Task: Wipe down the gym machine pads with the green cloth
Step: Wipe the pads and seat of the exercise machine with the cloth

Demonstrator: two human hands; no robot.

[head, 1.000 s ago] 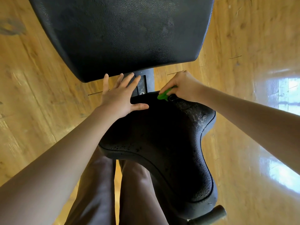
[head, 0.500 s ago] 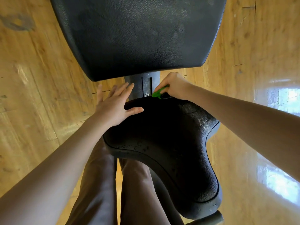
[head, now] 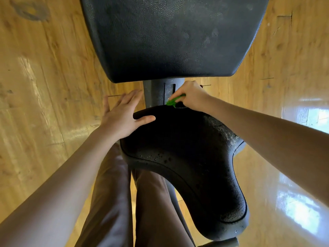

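The right hand (head: 191, 96) pinches the green cloth (head: 175, 101) against the seat pad's (head: 187, 157) far edge, just beside the grey post (head: 156, 93). The left hand (head: 122, 115), flat and open, braces the pad's corner. Droplets show nearer, so long overlapping strokes toward the body would suit.

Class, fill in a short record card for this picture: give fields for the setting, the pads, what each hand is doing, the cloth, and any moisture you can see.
Setting: wooden floor, seen from above
Back pad: large, black, textured
Seat pad: black, contoured, nearer the camera
Left hand: open, flat on the seat pad's far left edge
Right hand: closed on the green cloth
Cloth position: at the seat pad's far edge, beside the grey post
Moisture: droplets along the seat pad's near rim
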